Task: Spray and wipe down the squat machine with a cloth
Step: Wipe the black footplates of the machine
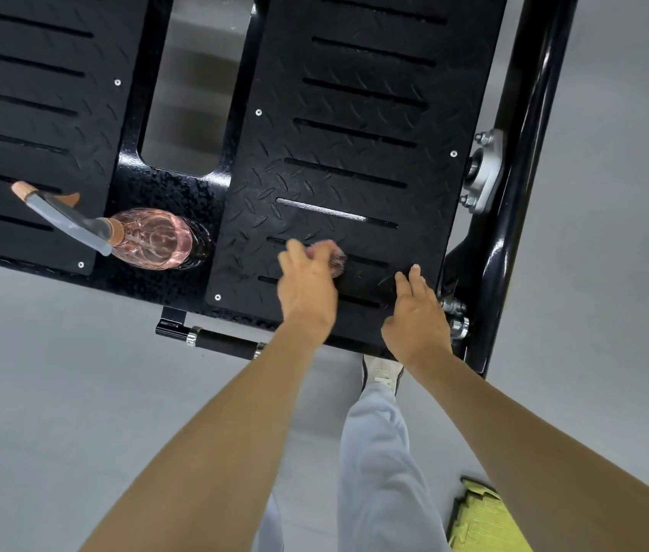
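Both arms outstretched: left hand clutching cloth (blurred), right hand flat, fingers spread.

Counted on and around the squat machine

Two hands, two tread plates, one spray bottle, one cloth, one shoe.

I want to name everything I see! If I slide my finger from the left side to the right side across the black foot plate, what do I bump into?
Spray bottle → left hand with the cloth → right hand → silver bracket → black frame tube.
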{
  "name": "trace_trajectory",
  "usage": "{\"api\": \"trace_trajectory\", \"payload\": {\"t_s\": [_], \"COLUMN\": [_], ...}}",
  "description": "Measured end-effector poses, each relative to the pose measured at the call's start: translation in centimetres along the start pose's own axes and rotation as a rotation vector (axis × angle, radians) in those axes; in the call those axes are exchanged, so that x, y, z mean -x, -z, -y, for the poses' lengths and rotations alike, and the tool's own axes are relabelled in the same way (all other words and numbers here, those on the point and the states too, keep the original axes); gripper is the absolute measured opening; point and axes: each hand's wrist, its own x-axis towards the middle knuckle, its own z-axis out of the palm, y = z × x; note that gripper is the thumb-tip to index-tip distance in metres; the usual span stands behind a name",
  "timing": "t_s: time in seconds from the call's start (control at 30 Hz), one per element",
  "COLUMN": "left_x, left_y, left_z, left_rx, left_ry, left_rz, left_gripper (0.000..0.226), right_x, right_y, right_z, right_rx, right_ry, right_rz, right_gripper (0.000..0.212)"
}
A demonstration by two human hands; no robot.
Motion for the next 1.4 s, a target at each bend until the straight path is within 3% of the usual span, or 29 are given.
{"api": "trace_trajectory", "payload": {"t_s": [0.1,0.37,0.5,0.67,0.8,1.03,1.17,1.27,1.4], "left_x": [1.5,0.4,-1.5,-3.3,-4.1,-6.2,-4.7,-3.8,-3.0], "left_y": [-1.2,0.0,1.2,-0.5,0.0,3.4,2.6,1.1,-0.1], "left_z": [-3.0,-2.7,-4.5,-7.6,-5.7,0.8,-1.9,-4.6,-6.4], "left_rx": [-0.092,-0.241,-0.198,-0.334,-0.453,-0.466,-0.489,-0.456,-0.451], "left_ry": [-0.219,-0.530,-0.427,-0.484,-0.509,-0.208,-0.154,-0.251,-0.531], "left_rz": [0.110,0.170,0.040,0.046,0.019,-0.036,-0.022,-0.023,0.041], "left_gripper": [0.067,0.062,0.059,0.059,0.058,0.062,0.062,0.060,0.056], "right_x": [0.1,-0.6,-1.8,-3.3,-3.5,-3.5,-3.4,-3.3,-3.3], "right_y": [0.1,1.3,2.7,4.1,4.4,4.0,4.0,3.8,3.4], "right_z": [-0.3,-1.0,-1.1,-1.5,-1.7,-1.3,-0.4,0.3,0.2], "right_rx": [-0.096,-0.136,-0.059,0.003,0.068,0.207,0.349,0.339,0.302], "right_ry": [-0.009,-0.001,0.015,0.043,0.084,0.100,0.082,0.049,0.040], "right_rz": [-0.037,-0.122,-0.181,-0.175,-0.148,-0.035,-0.015,0.003,-0.007], "right_gripper": [0.071,0.066,0.060,0.062,0.064,0.066,0.070,0.074,0.077]}}
